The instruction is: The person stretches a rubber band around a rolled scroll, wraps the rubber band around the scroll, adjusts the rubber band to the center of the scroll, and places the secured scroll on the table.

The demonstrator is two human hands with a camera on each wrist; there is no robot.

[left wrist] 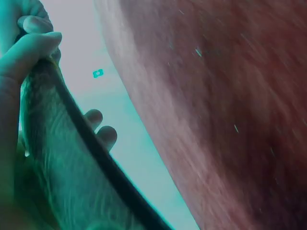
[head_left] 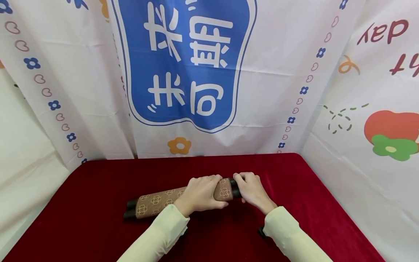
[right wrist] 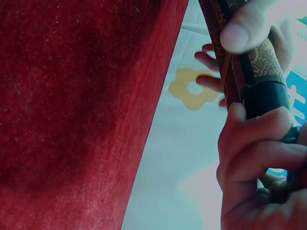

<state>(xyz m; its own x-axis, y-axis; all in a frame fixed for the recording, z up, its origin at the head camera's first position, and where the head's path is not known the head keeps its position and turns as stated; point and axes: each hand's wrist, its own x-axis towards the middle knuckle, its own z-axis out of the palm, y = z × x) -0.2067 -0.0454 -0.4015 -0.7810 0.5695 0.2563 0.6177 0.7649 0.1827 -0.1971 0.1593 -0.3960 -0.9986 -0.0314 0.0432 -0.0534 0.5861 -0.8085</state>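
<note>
A brown scroll (head_left: 160, 202) with a pale flower pattern is rolled onto two black rods, whose ends (head_left: 130, 214) stick out at the left. My left hand (head_left: 201, 194) grips its body right of the middle, thumb on the near side and fingers over the far side. The black ends at the right are in the grip of my right hand (head_left: 252, 189). From the right wrist, curled fingers (right wrist: 259, 158) wrap a black end (right wrist: 266, 99), with the left thumb (right wrist: 238, 36) pressing the patterned cover just beyond. The left wrist view shows the scroll (left wrist: 91, 163) close up, tinted green.
Dark red velvet covers the table (head_left: 98, 185). A printed white curtain (head_left: 268, 91) hangs behind the table's far edge, and more white cloth (head_left: 347, 145) hangs at the right and left. Small dark pieces (head_left: 261, 231) show beneath the pale sleeves.
</note>
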